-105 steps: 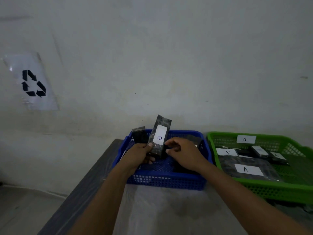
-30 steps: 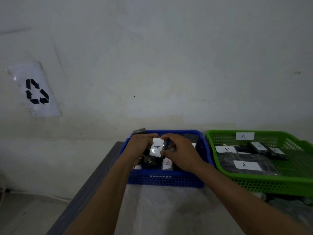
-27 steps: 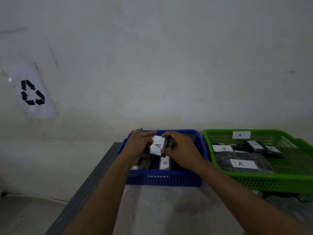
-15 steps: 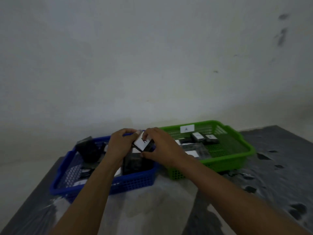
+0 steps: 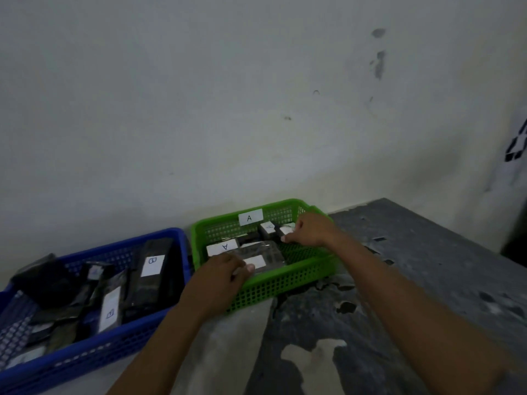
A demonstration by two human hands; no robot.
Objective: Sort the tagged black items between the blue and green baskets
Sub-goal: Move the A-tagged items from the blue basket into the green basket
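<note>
Small black packet [image 5: 287,230] with white tag: lying in the far right corner of the green basket [image 5: 285,283], touching or just beside a second small packet [image 5: 268,227]. Tag on the first too blurred to read.

Right hand [image 5: 310,230] over that same corner, fingers curled, tips at the packet's near edge; pinching or only touching, cannot tell. Left hand [image 5: 222,273] across the green basket's near left rim, fingers bent down onto a flat black pack [image 5: 271,253]; gripping or merely resting, cannot tell.

Handling, judged: small packets probably light and fairly stiff, block-shaped; glossy film wrap, so likely slippery. Best taken by the two long edges between thumb and forefinger, clear of the tag. Flat pack probably limp; better lifted from an edge with support beneath.

Writing legible: "A" on the label [image 5: 250,217] fixed to the green basket's far wall; "A" on the second small packet; "A", upside down, on a tag [image 5: 224,247] at the green basket's left side. Left of the green basket, in the blue basket [image 5: 85,357]: "B", sideways, on a long black pack [image 5: 152,280]. Other tags there unreadable.
</note>
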